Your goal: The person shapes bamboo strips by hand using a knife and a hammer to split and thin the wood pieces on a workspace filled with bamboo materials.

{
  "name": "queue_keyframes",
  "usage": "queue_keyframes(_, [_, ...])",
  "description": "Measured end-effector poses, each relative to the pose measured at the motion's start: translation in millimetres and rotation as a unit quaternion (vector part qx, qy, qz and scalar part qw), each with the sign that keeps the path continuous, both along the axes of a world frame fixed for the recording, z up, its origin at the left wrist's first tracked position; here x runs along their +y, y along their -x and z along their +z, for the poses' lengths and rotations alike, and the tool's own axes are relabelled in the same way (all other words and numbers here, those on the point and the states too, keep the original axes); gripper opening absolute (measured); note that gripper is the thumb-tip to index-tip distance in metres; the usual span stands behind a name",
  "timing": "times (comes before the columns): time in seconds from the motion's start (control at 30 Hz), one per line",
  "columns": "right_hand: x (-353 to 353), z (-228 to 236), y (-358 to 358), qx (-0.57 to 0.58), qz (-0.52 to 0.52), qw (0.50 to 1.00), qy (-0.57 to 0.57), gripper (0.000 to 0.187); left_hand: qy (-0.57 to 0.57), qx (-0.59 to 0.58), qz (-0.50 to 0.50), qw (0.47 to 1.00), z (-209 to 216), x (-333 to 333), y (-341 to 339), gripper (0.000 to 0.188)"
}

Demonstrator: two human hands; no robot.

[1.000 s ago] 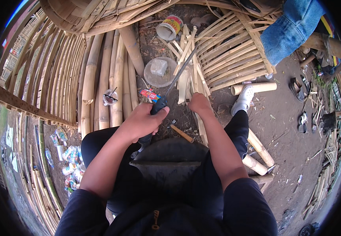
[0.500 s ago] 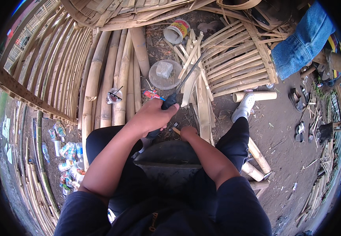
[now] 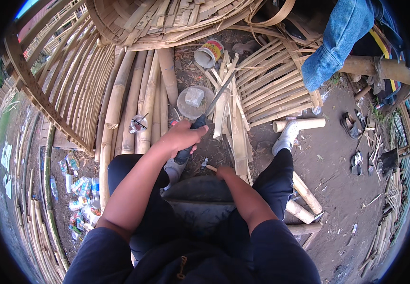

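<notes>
My left hand (image 3: 182, 138) is closed around the black handle of a long knife (image 3: 218, 96). Its thin dark blade points away and to the right, over split bamboo strips (image 3: 238, 137). Lower and to the right, my right hand (image 3: 224, 172) is closed on a short, light wooden stick (image 3: 211, 167), whose end pokes out leftward. A small pale thing lies by that tip, too small to make out. Between my knees is a dark, rounded surface (image 3: 200, 188). Beyond my left hand, a grey stone block (image 3: 194, 96) rests on a round grey slab (image 3: 184, 107).
Thick bamboo poles (image 3: 131, 102) lie at left, with a glass (image 3: 138, 124) on them. A slatted bamboo panel (image 3: 273, 85), a tin can (image 3: 209, 53) and a large woven basket (image 3: 176, 28) are ahead. Blue denim (image 3: 335, 45) hangs in at upper right. Plastic bottles (image 3: 84, 187) litter the left.
The whole view has shifted slightly, with things ahead now lower. Both hands keep their grips. The denim reaches further left, and the red wrapper beside my left hand is now mostly hidden.
</notes>
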State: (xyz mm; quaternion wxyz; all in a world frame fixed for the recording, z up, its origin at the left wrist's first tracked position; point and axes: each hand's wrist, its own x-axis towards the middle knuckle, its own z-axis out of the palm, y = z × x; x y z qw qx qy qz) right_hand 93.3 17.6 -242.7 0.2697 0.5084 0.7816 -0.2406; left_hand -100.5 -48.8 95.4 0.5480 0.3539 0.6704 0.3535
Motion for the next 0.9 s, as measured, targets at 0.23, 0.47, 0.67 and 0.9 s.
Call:
queue_keyframes(0.23, [9.0, 16.6, -33.4, 0.041, -0.055, 0.995, -0.077, 0.022, 0.021, -0.052, 0.042, 0.998, 0.1, -9.0, 6.7, 0.027])
queue_keyframes(0.47, [12.0, 6.6, -51.6, 0.014, 0.030, 0.998, -0.052, 0.024, 0.026, -0.039, 0.012, 0.999, 6.4, -6.1, 6.5, 0.030])
queue_keyframes(0.67, [23.3, -6.7, -47.5, 0.001, 0.043, 0.998, -0.046, 0.023, 0.043, -0.011, 0.015, 0.999, 14.9, -6.2, 2.1, 0.029])
queue_keyframes(0.9, [29.8, -32.3, -41.0, -0.036, 0.063, 0.996, -0.051, 0.021, 0.047, 0.016, -0.012, 0.999, 17.2, -10.2, 2.6, 0.031])
